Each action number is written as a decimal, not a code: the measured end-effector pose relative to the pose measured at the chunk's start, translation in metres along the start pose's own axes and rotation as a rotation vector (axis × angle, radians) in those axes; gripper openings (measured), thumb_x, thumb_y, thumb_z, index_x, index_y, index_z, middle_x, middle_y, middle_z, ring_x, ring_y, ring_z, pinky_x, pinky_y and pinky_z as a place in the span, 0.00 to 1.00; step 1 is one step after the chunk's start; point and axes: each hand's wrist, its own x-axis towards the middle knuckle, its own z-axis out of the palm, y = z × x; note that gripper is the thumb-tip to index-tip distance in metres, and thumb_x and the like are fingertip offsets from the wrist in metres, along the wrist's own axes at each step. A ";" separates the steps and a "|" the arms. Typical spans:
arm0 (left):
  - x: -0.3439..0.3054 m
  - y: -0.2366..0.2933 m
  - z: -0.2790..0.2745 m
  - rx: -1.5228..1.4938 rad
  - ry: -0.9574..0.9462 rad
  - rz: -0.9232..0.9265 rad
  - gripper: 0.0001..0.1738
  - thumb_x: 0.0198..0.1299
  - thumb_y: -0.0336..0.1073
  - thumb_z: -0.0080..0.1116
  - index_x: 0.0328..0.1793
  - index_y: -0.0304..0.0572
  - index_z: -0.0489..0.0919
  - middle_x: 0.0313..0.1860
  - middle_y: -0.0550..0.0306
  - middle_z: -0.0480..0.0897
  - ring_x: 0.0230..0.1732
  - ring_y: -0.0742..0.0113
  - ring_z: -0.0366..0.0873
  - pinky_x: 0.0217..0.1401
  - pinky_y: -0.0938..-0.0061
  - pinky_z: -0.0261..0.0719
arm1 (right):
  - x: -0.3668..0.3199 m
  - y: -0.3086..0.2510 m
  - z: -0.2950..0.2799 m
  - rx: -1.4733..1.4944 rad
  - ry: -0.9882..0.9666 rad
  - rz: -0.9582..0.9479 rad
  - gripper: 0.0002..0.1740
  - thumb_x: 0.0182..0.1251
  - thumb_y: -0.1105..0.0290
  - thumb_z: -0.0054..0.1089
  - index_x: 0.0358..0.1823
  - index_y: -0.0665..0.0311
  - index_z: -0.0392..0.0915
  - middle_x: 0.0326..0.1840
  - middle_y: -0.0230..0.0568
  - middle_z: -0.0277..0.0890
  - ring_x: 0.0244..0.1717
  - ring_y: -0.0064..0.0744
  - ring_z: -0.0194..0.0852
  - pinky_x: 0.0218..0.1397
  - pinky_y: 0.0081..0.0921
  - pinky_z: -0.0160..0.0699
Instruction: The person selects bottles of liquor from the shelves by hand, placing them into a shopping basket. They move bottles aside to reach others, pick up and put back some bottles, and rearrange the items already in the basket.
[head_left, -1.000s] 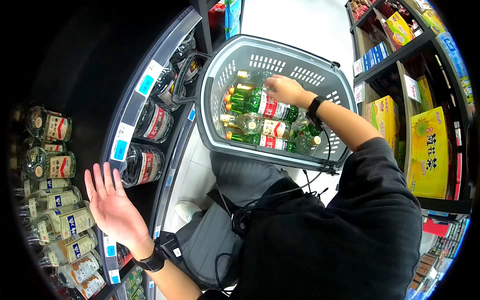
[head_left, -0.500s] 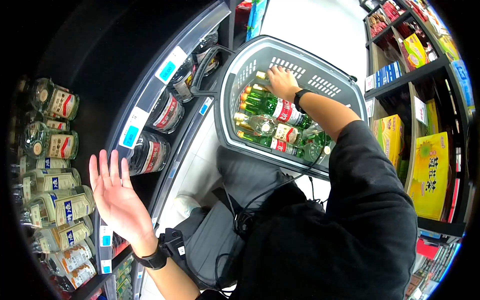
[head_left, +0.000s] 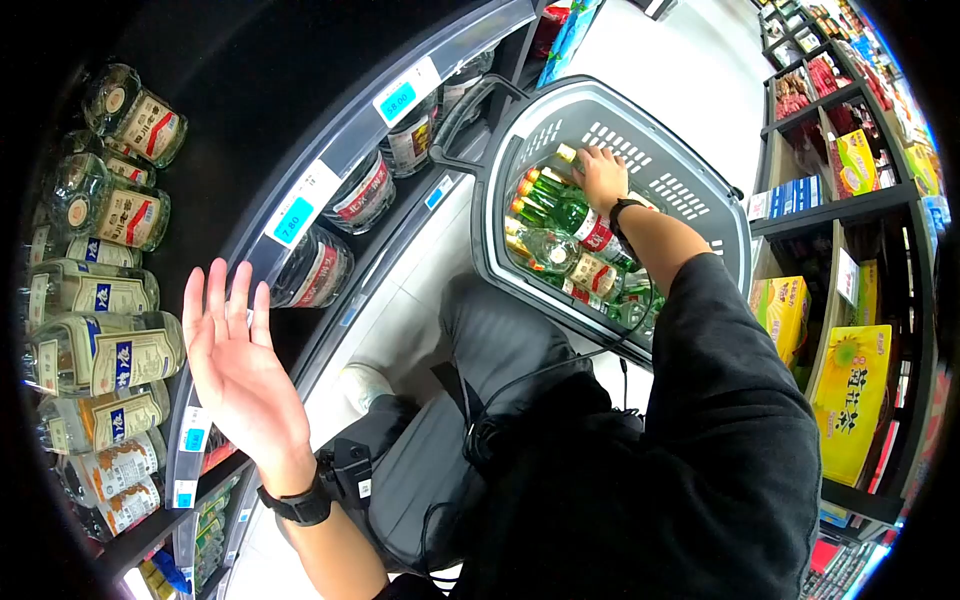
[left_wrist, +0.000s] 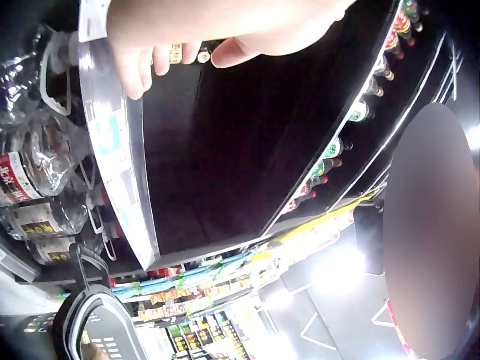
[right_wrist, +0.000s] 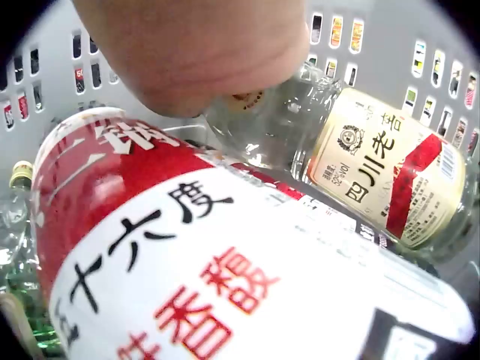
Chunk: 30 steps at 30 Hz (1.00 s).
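A grey shopping basket [head_left: 515,215] holds several bottles lying on their sides. Inside it, my right hand [head_left: 603,182] grips a clear glass liquor bottle [right_wrist: 375,157] with a cream label and red stripe, near its shoulder; the fingertips are hidden in the right wrist view. The bottle's gold cap [head_left: 567,153] shows beside the fingers. Alongside lies a green bottle [head_left: 572,214] with a red-and-white label, which fills the foreground of the right wrist view. Away from the basket, my left hand [head_left: 240,375] is raised palm up in front of the shelf, fingers straight and holding nothing.
Shelves at left hold large clear bottles [head_left: 100,355] and big plastic jugs [head_left: 315,265] behind a price-tag rail [head_left: 300,215]. A shelf of yellow boxes [head_left: 850,405] stands at right. A black cable [head_left: 560,362] runs across the lap toward the right wrist.
The head view has turned, so basket and shelves appear shifted. My right hand has moved over the clear bottle near the basket's far wall. The left hand stays raised with straight fingers.
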 end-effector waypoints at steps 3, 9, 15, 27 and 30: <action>0.000 0.000 0.002 -0.008 -0.023 -0.006 0.31 0.74 0.40 0.40 0.78 0.28 0.56 0.77 0.32 0.59 0.76 0.43 0.61 0.80 0.54 0.58 | -0.004 0.008 -0.002 0.073 0.022 -0.046 0.18 0.65 0.59 0.62 0.52 0.56 0.74 0.51 0.37 0.77 0.55 0.42 0.77 0.58 0.44 0.74; -0.002 0.000 0.009 -0.021 -0.079 -0.007 0.32 0.74 0.41 0.42 0.78 0.28 0.57 0.76 0.32 0.60 0.76 0.43 0.62 0.80 0.54 0.59 | -0.017 0.027 -0.037 0.137 0.016 -0.072 0.17 0.70 0.60 0.58 0.53 0.61 0.72 0.50 0.43 0.78 0.55 0.46 0.78 0.55 0.46 0.76; -0.002 -0.004 0.013 -0.020 -0.126 0.003 0.32 0.72 0.40 0.46 0.77 0.29 0.58 0.75 0.33 0.62 0.75 0.45 0.64 0.79 0.55 0.60 | -0.036 0.036 -0.092 0.344 0.220 -0.037 0.21 0.69 0.62 0.60 0.58 0.65 0.73 0.52 0.48 0.80 0.51 0.52 0.79 0.52 0.41 0.80; -0.014 -0.016 0.045 0.011 -0.204 0.054 0.22 0.73 0.36 0.46 0.68 0.31 0.70 0.66 0.39 0.73 0.63 0.52 0.76 0.65 0.61 0.75 | -0.038 0.016 -0.288 0.878 0.595 0.078 0.15 0.68 0.61 0.66 0.46 0.65 0.82 0.34 0.39 0.84 0.31 0.20 0.77 0.36 0.24 0.75; -0.022 -0.023 0.054 0.075 -0.301 0.023 0.18 0.71 0.33 0.49 0.64 0.32 0.73 0.60 0.44 0.77 0.56 0.57 0.80 0.62 0.65 0.78 | -0.020 -0.007 -0.333 1.168 0.687 -0.070 0.13 0.69 0.66 0.66 0.46 0.69 0.82 0.36 0.31 0.84 0.38 0.15 0.76 0.43 0.20 0.75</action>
